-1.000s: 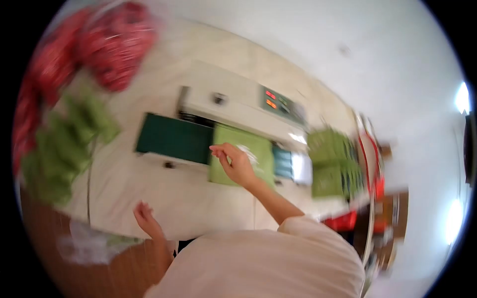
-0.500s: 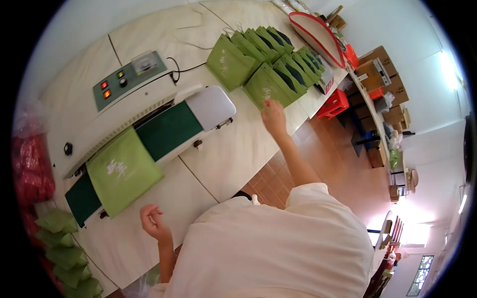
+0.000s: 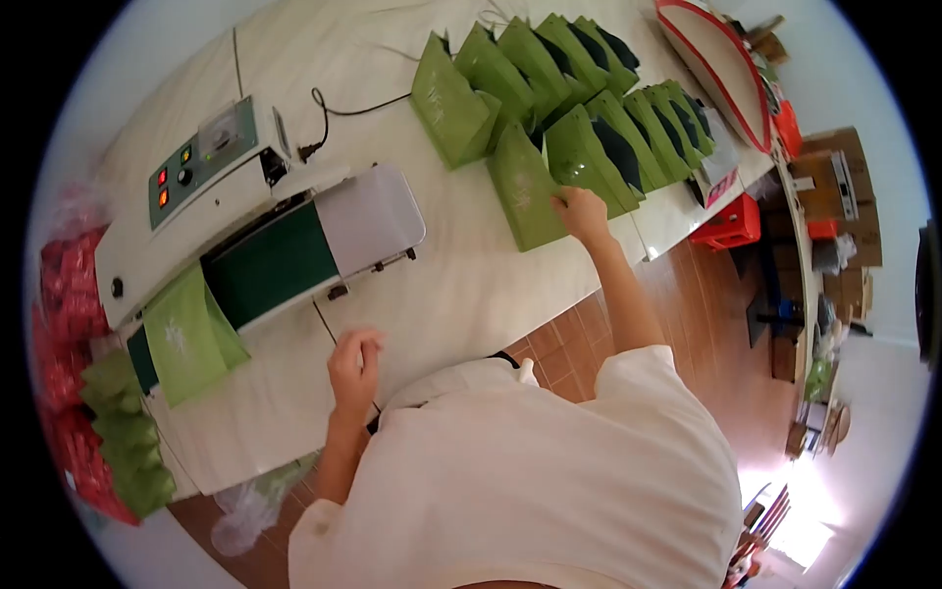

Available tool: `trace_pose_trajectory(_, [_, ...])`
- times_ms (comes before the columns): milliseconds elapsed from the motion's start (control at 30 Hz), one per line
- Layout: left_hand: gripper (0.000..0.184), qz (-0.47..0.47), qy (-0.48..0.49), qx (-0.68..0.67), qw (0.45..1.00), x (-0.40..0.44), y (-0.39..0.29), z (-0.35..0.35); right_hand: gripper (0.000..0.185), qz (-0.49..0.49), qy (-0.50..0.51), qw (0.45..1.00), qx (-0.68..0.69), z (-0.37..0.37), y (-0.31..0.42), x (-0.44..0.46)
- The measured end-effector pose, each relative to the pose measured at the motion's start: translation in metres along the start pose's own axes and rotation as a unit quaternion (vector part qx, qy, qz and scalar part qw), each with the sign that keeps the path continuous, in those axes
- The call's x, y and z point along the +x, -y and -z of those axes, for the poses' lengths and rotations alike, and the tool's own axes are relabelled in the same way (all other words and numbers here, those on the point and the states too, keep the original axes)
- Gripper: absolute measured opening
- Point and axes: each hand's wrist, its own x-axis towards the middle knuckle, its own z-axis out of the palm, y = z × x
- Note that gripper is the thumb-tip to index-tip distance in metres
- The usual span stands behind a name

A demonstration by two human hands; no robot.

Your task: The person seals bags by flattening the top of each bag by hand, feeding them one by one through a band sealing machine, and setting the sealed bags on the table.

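My right hand (image 3: 584,213) pinches the edge of a green pouch (image 3: 525,188) with white lettering, at the front of the standing rows. The pouch is upright and slightly apart from its neighbours. Over the table's near edge, my left hand (image 3: 355,371) has its fingers loosely curled, with nothing visible in them. To its left, a flat green pouch (image 3: 186,339) lies across the dark green belt (image 3: 270,263) of a band sealer (image 3: 211,211), its upper edge under the sealer's housing. Neither hand touches it.
More open green pouches (image 3: 491,74) stand in two rows at the back. Green pouches (image 3: 128,432) and red packages (image 3: 74,324) are piled past the sealer's left end. A power cord (image 3: 358,110) crosses the table. A red stool (image 3: 728,224) stands on the floor.
My right hand has closed on the front pouch, which now stands apart from the row. The pouch on the belt has moved farther left along the sealer. The view has shifted.
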Motion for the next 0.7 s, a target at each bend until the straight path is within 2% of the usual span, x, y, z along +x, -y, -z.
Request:
trace_pose_trajectory(100, [0.013,-0.022,-0.021,0.027,0.999,0.029,-0.019,-0.007,0.018,0.075,0.015,0.995,-0.064,0.018,0.027,-0.021])
trace_pose_trajectory(167, [0.027,-0.027,-0.024,0.041,0.998,0.039,-0.03,-0.011,0.016,0.122,0.028,0.989,-0.076,0.031,0.042,-0.041])
trace_pose_trajectory(233, [0.048,-0.017,0.002,0.055,0.998,0.046,-0.044,-0.016,0.007,0.232,0.008,0.972,-0.04,0.044,0.051,-0.066])
trace_pose_trajectory(267, [0.059,-0.011,0.019,0.059,0.998,0.047,-0.047,-0.019,0.007,0.238,0.023,0.97,-0.035,0.044,0.054,-0.078])
trace_pose_trajectory(400, [0.065,0.043,0.046,0.004,0.998,0.04,-0.026,-0.032,0.004,0.31,0.066,0.948,0.031,0.041,0.077,-0.109])
trace_pose_trajectory(467, [0.068,0.122,0.233,-0.105,0.959,0.025,0.011,-0.031,0.006,0.34,0.092,0.932,0.09,0.033,0.086,-0.119])
trace_pose_trajectory(500, [0.047,0.091,0.185,-0.197,0.958,0.017,0.02,-0.034,0.007,0.368,0.1,0.918,0.107,0.027,0.089,-0.123])
trace_pose_trajectory(533, [0.047,0.097,0.182,-0.195,0.959,0.01,0.027,-0.027,0.007,0.372,0.105,0.916,0.111,0.024,0.092,-0.126])
trace_pose_trajectory(600, [0.026,0.144,0.268,-0.133,0.943,0.001,0.033,-0.012,0.005,0.403,0.132,0.899,0.109,0.02,0.1,-0.132])
trace_pose_trajectory(633, [0.018,0.147,0.21,-0.108,0.961,-0.007,0.024,-0.007,0.005,0.408,0.136,0.896,0.111,0.017,0.102,-0.134])
trace_pose_trajectory(667, [0.018,0.153,0.206,-0.108,0.96,-0.015,0.025,-0.003,0.006,0.418,0.162,0.886,0.119,0.014,0.104,-0.137])
trace_pose_trajectory(700, [0.02,0.114,0.207,-0.042,0.971,-0.022,0.029,0.005,0.006,0.427,0.186,0.876,0.126,0.009,0.105,-0.141])
